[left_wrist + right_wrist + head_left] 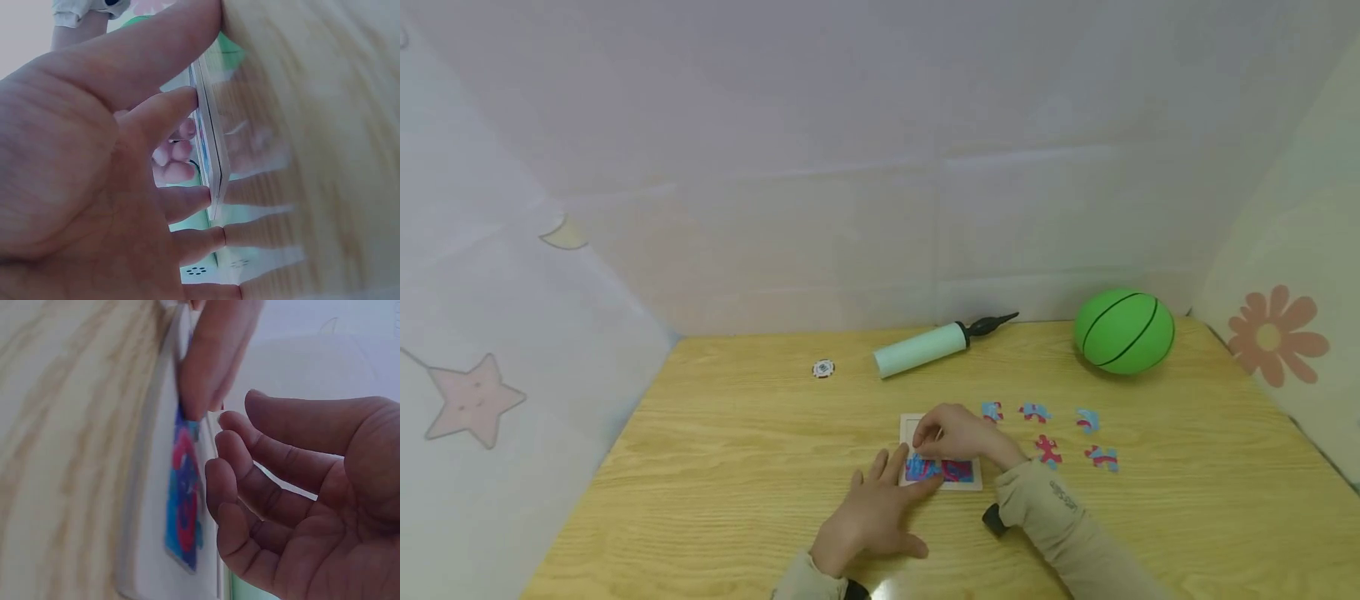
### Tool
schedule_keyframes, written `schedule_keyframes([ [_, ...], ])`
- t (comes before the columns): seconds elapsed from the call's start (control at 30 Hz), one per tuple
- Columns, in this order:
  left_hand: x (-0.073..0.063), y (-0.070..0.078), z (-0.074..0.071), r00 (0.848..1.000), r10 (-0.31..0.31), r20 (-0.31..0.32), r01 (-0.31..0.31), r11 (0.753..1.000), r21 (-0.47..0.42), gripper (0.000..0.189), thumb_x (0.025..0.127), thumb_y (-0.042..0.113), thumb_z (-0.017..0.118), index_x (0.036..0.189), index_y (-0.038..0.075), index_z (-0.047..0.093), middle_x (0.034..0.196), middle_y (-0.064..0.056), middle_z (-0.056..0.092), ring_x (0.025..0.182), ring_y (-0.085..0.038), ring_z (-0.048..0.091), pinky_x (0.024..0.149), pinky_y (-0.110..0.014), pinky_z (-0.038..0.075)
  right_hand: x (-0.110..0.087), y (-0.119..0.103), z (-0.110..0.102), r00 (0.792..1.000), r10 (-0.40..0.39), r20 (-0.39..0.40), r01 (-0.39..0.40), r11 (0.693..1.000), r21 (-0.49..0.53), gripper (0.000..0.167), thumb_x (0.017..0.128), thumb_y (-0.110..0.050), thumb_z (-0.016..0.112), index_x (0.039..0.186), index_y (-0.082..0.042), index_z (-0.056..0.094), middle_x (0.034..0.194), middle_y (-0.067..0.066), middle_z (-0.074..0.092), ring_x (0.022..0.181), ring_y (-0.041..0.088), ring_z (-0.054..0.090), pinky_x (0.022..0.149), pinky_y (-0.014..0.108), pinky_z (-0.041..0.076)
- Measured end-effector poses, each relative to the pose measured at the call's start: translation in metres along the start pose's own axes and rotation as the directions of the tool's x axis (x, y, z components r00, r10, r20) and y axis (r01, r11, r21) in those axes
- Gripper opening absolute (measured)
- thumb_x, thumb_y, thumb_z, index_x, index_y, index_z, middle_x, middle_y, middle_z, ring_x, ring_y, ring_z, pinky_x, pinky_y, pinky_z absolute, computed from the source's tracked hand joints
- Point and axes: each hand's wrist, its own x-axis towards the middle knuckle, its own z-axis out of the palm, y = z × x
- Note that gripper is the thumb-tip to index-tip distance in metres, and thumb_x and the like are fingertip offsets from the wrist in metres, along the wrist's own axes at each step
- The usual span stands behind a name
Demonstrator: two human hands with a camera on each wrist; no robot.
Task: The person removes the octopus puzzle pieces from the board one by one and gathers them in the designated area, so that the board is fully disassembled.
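Note:
A small jigsaw puzzle in a white tray [977, 485] lies on the table, its lower part filled with blue and pink pieces [957, 472]. Spread out, my left hand [878, 508] has fingertips at the tray's left edge and its thumb across the lower pieces. My right hand [958, 432] hovers over the tray's upper left, fingers bent and thumb near the index fingertip. In the right wrist view, the right hand [281, 494] curls beside the tray. I cannot tell whether a piece sits between its fingertips.
Several loose jigsaw pieces [1048, 450] lie right of the tray. Behind are a pale green hand pump [921, 350] with a black nozzle, and a round poker chip [823, 368]. A green ball [1123, 332] rests at the back right, near the wall.

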Motion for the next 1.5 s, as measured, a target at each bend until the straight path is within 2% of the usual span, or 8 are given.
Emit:
schedule_keyframes([
  [0.27,0.002,-0.003,0.001,1.0,0.014,-0.024,-0.013,0.999,0.041,0.085,0.069,0.054,0.078,0.145,0.042,0.04,0.158,-0.016,0.017,0.139,-0.046,0.021,0.097,-0.069,0.031,0.004,0.0,0.005,0.999,0.05,-0.006,-0.05,0.998,-0.041,0.005,0.087,-0.01,0.069,0.087,-0.007,0.072,0.075,-0.008,0.063,0.069,0.005,0.055,0.066,0.026,0.047],
  [0.6,0.003,-0.002,0.002,1.0,-0.009,-0.019,0.009,1.0,0.001,0.086,0.067,0.052,0.079,0.143,0.044,0.041,0.158,-0.019,0.014,0.14,-0.046,0.019,0.099,-0.069,0.029,0.003,-0.002,0.007,0.997,0.073,-0.025,-0.074,0.996,-0.049,0.007,0.088,-0.011,0.068,0.082,-0.01,0.071,0.071,-0.009,0.06,0.066,0.006,0.052,0.063,0.025,0.045],
  [0.73,0.003,-0.001,0.002,1.0,-0.011,-0.02,0.011,1.0,0.005,0.086,0.067,0.052,0.08,0.143,0.044,0.041,0.157,-0.02,0.015,0.139,-0.046,0.02,0.098,-0.069,0.029,0.003,0.0,0.008,0.999,0.044,-0.03,-0.046,0.997,-0.055,0.008,0.088,-0.01,0.067,0.082,-0.009,0.072,0.07,-0.009,0.059,0.064,0.005,0.051,0.062,0.024,0.044],
  [1.03,0.001,0.001,0.0,0.999,-0.032,-0.008,0.032,0.999,0.011,0.085,0.068,0.053,0.079,0.143,0.045,0.04,0.158,-0.019,0.014,0.14,-0.044,0.019,0.099,-0.068,0.029,0.004,0.004,0.008,0.998,0.037,-0.045,-0.038,0.999,-0.014,0.01,0.089,-0.012,0.067,0.08,-0.01,0.071,0.067,-0.009,0.058,0.06,0.005,0.05,0.059,0.023,0.042],
  [1.27,0.001,0.002,0.0,1.0,-0.031,0.0,0.031,0.999,0.014,0.086,0.068,0.053,0.078,0.144,0.045,0.039,0.158,-0.018,0.013,0.14,-0.045,0.018,0.1,-0.068,0.028,0.002,0.0,0.008,0.997,0.046,-0.068,-0.047,0.999,-0.013,0.01,0.088,-0.009,0.067,0.078,-0.012,0.07,0.07,-0.009,0.059,0.063,0.006,0.052,0.062,0.026,0.045],
  [1.5,0.002,0.001,0.0,1.0,-0.031,0.002,0.031,0.999,0.021,0.085,0.069,0.054,0.078,0.144,0.045,0.039,0.158,-0.018,0.013,0.14,-0.045,0.018,0.1,-0.068,0.028,0.001,-0.007,0.008,0.998,0.049,-0.029,-0.046,0.995,0.087,0.007,0.081,-0.001,0.072,0.082,-0.006,0.066,0.074,-0.003,0.064,0.065,0.01,0.059,0.061,0.027,0.049],
])
